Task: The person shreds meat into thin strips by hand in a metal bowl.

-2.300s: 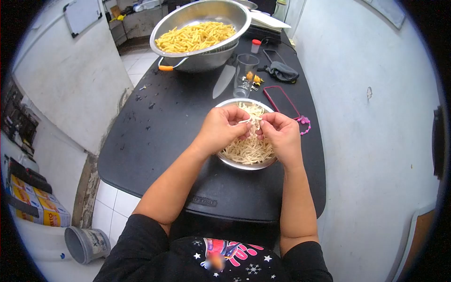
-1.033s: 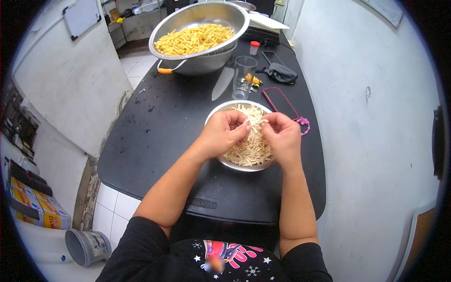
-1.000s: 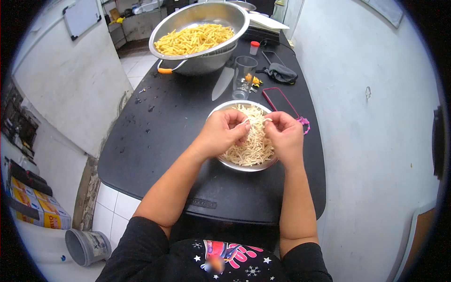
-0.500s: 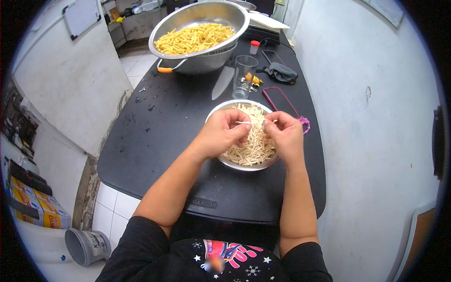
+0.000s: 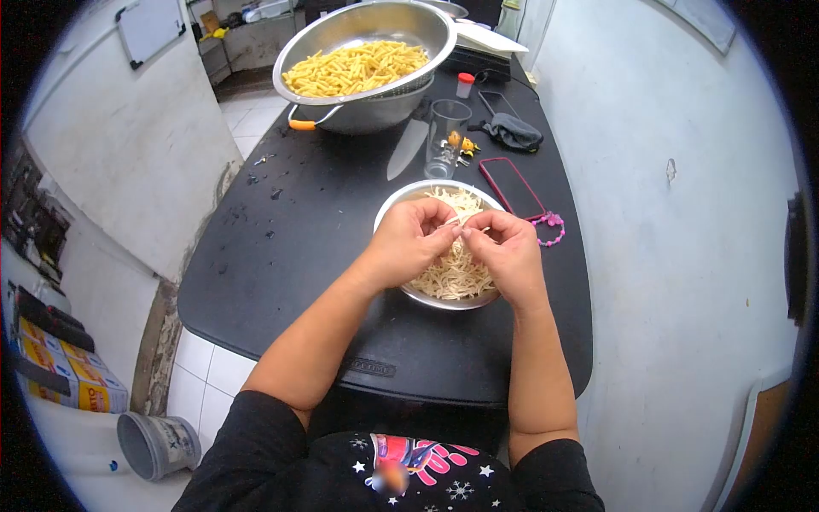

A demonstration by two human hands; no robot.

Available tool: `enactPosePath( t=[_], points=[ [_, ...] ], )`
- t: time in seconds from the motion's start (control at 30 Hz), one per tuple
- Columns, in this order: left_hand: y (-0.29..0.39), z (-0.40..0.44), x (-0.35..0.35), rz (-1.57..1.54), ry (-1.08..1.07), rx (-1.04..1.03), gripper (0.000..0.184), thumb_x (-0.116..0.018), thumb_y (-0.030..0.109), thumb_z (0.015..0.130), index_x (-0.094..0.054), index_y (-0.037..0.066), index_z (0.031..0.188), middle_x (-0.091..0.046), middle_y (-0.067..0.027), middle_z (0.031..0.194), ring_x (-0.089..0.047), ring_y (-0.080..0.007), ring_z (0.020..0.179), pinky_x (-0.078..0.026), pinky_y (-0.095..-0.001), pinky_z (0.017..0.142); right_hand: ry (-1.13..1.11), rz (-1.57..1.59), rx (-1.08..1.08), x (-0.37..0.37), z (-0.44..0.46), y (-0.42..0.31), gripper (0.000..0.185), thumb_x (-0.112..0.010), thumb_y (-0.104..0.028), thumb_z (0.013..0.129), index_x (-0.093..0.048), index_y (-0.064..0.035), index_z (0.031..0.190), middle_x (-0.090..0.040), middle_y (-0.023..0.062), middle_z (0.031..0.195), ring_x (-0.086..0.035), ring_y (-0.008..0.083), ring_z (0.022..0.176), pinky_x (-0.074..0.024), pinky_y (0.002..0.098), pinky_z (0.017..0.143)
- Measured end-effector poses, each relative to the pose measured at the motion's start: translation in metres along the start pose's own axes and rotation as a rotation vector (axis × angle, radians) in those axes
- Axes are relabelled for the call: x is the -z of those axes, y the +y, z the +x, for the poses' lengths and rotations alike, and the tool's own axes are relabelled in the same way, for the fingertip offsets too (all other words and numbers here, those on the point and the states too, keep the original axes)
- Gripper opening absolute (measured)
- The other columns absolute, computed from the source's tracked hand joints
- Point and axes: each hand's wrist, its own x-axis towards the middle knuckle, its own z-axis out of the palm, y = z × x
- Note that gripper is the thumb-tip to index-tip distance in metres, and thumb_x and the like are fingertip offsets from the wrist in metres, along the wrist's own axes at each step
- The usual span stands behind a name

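In front of me a metal bowl (image 5: 397,197) holds a heap of pale, thin shreds (image 5: 452,278) that look like shredded chicken. Over it, my left hand (image 5: 415,233) pinches a small pale shred (image 5: 453,220) between thumb and fingers. My right hand (image 5: 506,251) is closed in a pinch at the same shred, its fingertips touching those of the left. Both hands hide the middle of the heap.
A metal colander (image 5: 294,49) of yellow cut pieces (image 5: 358,70) sits tilted on another basin. Behind the bowl are a knife (image 5: 408,148), a clear glass (image 5: 447,136) and keys with a yellow charm (image 5: 468,146). To the right lie a pink-cased phone (image 5: 512,187) and a dark pouch (image 5: 513,133).
My right hand has moved left, so its fingertips now meet my left hand's at the shred. Before, a gap showed between the hands.
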Motion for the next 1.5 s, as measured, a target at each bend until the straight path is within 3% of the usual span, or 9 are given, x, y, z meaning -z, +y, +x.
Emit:
enactPosePath(
  t=[0.07, 0.17, 0.27, 0.57, 0.77, 0.9, 1.03, 1.37, 1.5],
  points=[
    [0.003, -0.001, 0.002, -0.082, -0.061, 0.061, 0.012, -0.061, 0.012, 0.088, -0.059, 0.000, 0.090, -0.058, 0.0000, 0.073, -0.054, -0.0048, 0.062, -0.046, -0.0199, 0.053, 0.110, -0.172, 0.106, 0.005, 0.004, 0.006, 0.007, -0.066, -0.009, 0.080, -0.066, -0.0014, 0.080, -0.060, -0.0010, 0.066, -0.050, 0.0026, 0.058, -0.0384, 0.0187, 0.051],
    [0.007, -0.003, 0.003, -0.131, -0.043, 0.048, 0.014, -0.062, 0.012, 0.087, -0.058, -0.001, 0.092, -0.058, -0.0003, 0.072, -0.054, -0.0060, 0.059, -0.047, -0.0208, 0.052, 0.115, -0.061, -0.053, 0.019, 0.008, 0.004, 0.008, -0.066, -0.009, 0.080, -0.066, -0.0011, 0.081, -0.061, -0.0006, 0.068, -0.051, 0.0031, 0.059, -0.0396, 0.0187, 0.052],
    [0.002, 0.000, 0.004, -0.074, -0.047, 0.007, 0.014, -0.062, 0.012, 0.088, -0.058, -0.001, 0.092, -0.059, -0.0006, 0.072, -0.055, -0.0061, 0.059, -0.048, -0.0212, 0.053, -0.064, 0.183, -0.113, 0.013, 0.003, -0.006, 0.008, -0.066, -0.009, 0.079, -0.066, -0.0009, 0.081, -0.061, -0.0012, 0.068, -0.052, 0.0031, 0.059, -0.0402, 0.0189, 0.052],
    [-0.002, 0.002, 0.007, -0.041, -0.110, 0.024, 0.013, -0.060, 0.012, 0.089, -0.058, 0.000, 0.092, -0.059, -0.0008, 0.074, -0.054, -0.0060, 0.060, -0.046, -0.0210, 0.053, -0.061, -0.059, 0.009, -0.002, -0.003, -0.006, 0.005, -0.066, -0.006, 0.076, -0.064, -0.0016, 0.078, -0.060, -0.0009, 0.069, -0.052, 0.0043, 0.060, -0.0413, 0.0200, 0.053],
    [0.004, -0.002, 0.006, -0.131, -0.176, 0.080, 0.014, -0.057, 0.014, 0.091, -0.057, 0.000, 0.092, -0.058, -0.0007, 0.073, -0.055, -0.0061, 0.061, -0.047, -0.0211, 0.054, 0.072, -0.247, 0.018, 0.008, 0.003, 0.002, 0.005, -0.063, -0.006, 0.075, -0.063, -0.0018, 0.077, -0.059, -0.0012, 0.068, -0.052, 0.0051, 0.059, -0.0419, 0.0215, 0.053],
    [0.011, -0.004, 0.007, -0.101, -0.108, 0.054, 0.014, -0.057, 0.014, 0.091, -0.056, 0.000, 0.091, -0.058, -0.0011, 0.073, -0.055, -0.0064, 0.061, -0.048, -0.0212, 0.055, -0.017, 0.079, -0.104, 0.018, 0.006, 0.003, 0.008, -0.064, -0.008, 0.077, -0.064, -0.0005, 0.080, -0.059, -0.0008, 0.069, -0.052, 0.0050, 0.060, -0.0413, 0.0210, 0.053],
    [0.003, -0.001, 0.006, -0.124, -0.139, 0.037, 0.013, -0.058, 0.014, 0.091, -0.057, 0.000, 0.091, -0.058, -0.0012, 0.073, -0.054, -0.0063, 0.062, -0.048, -0.0212, 0.056, -0.125, 0.183, -0.094, 0.004, -0.001, -0.007, 0.010, -0.069, -0.008, 0.078, -0.065, 0.0001, 0.083, -0.061, -0.0007, 0.072, -0.055, 0.0053, 0.063, -0.0435, 0.0202, 0.058],
    [0.001, 0.000, 0.007, -0.009, -0.154, 0.044, 0.014, -0.056, 0.014, 0.092, -0.055, 0.001, 0.093, -0.056, -0.0003, 0.072, -0.054, -0.0073, 0.062, -0.048, -0.0224, 0.057, -0.003, -0.049, 0.033, -0.006, -0.005, -0.007, 0.006, -0.063, -0.005, 0.077, -0.063, 0.0007, 0.078, -0.062, 0.0015, 0.068, -0.057, 0.0062, 0.064, -0.0453, 0.0218, 0.058],
    [0.010, -0.003, 0.009, -0.119, -0.107, 0.088, 0.013, -0.055, 0.014, 0.092, -0.055, 0.002, 0.092, -0.056, -0.0003, 0.074, -0.054, -0.0072, 0.063, -0.048, -0.0225, 0.058, 0.109, -0.209, 0.050, 0.009, 0.004, 0.003, 0.008, -0.063, -0.007, 0.075, -0.062, 0.0010, 0.075, -0.060, 0.0023, 0.064, -0.055, 0.0064, 0.061, -0.0445, 0.0224, 0.057]
  ],
)
